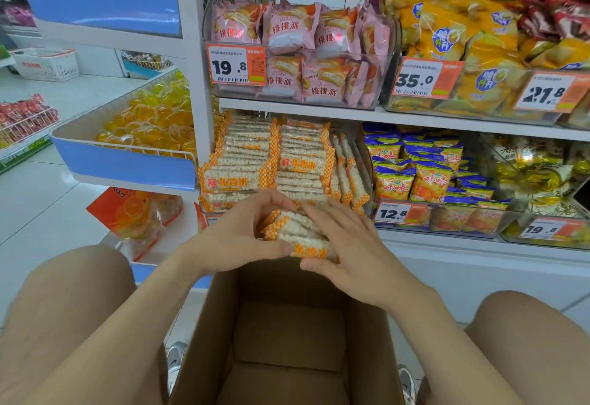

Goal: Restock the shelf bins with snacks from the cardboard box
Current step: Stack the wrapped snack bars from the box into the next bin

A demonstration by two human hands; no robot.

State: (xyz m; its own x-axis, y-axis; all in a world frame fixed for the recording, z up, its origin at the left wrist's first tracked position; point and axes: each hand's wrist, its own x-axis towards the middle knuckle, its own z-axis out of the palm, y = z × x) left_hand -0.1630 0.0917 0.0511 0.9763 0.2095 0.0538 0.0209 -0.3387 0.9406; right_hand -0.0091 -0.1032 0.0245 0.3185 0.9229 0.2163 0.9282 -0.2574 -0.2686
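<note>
- A person crouches with an open cardboard box (pixel 287 334) between their knees. As much of its floor as can be seen is bare, and its nearest part is out of view.
- Just above the box's far edge, both hands hold a small stack of orange-checked rice cracker packets (pixel 297 235).
- The left hand (pixel 242 232) curls its fingers over the stack's top, with the thumb on its front.
- The right hand (pixel 348 245) lays its fingers across the stack's other side, thumb tucked beneath.
- Beyond the box, on the lower shelf, a clear shelf bin (pixel 367 190) already holds tall rows of matching packets (pixel 249 161).
- Restocking seems nearly finished: this handful appears to be the last and is not yet in the bin.
</note>
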